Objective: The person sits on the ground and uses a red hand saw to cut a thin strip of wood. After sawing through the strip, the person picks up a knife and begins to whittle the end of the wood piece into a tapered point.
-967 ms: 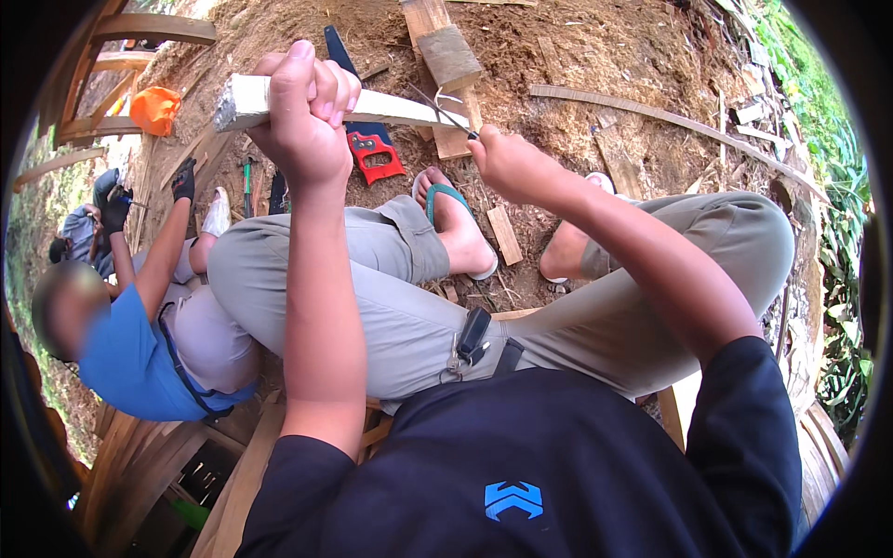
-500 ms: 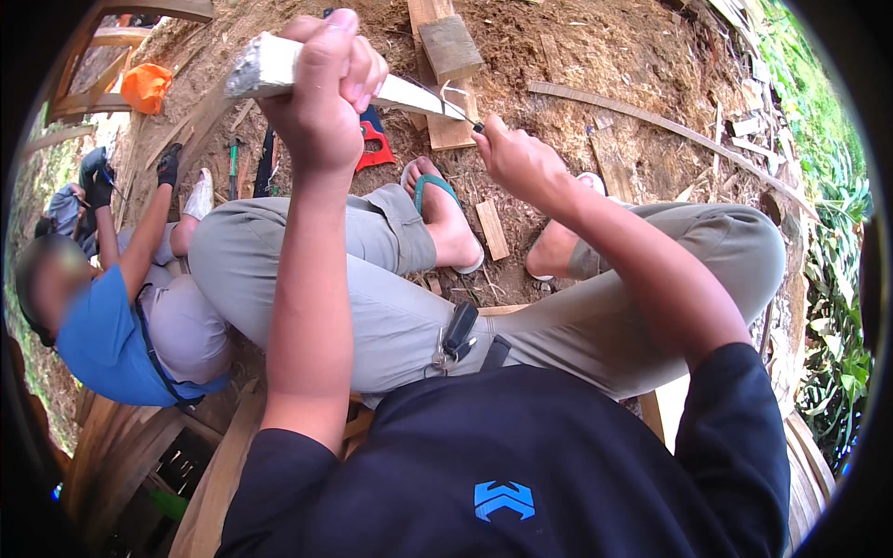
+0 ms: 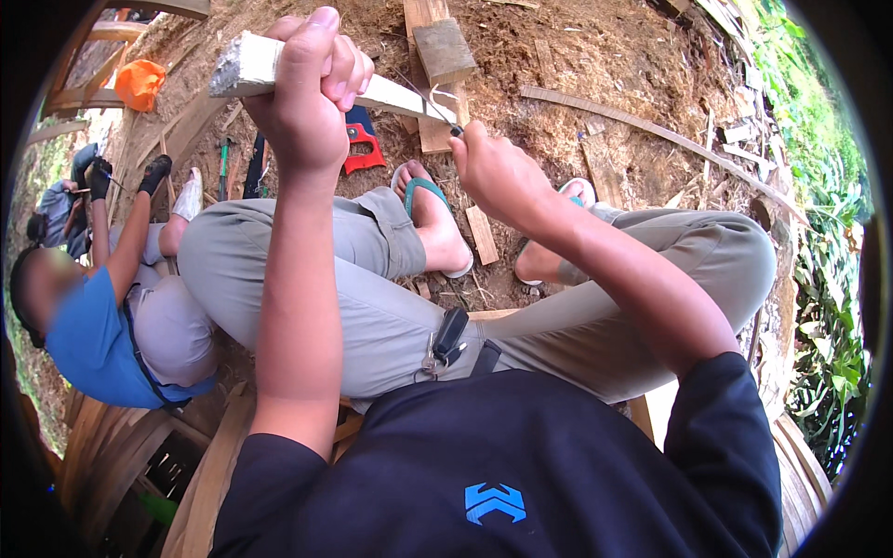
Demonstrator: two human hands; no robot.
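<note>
My left hand (image 3: 312, 88) is closed round a pale squared wooden stick (image 3: 249, 63), held up in front of my knees. Its thick, rough-cut end points left, and the narrower end reaches toward my other hand. My right hand (image 3: 502, 177) grips a knife (image 3: 456, 130), mostly hidden in the fingers; a bit of dark handle shows. The thin blade crosses the stick near its narrow end and slants up to the left. A curled wood shaving (image 3: 435, 98) stands up beside the blade.
On the ground lie a wood block (image 3: 444, 51) on a plank, a red-handled saw (image 3: 365, 152), a long curved strip (image 3: 651, 126) and a green-handled tool (image 3: 224, 167). A co-worker in a blue shirt (image 3: 93, 344) sits at left, near an orange bag (image 3: 141, 86). Plants edge the right.
Both hands and the stick have shifted slightly left, and the whole view has moved a little. The knife blade now slants more steeply upward across the stick.
</note>
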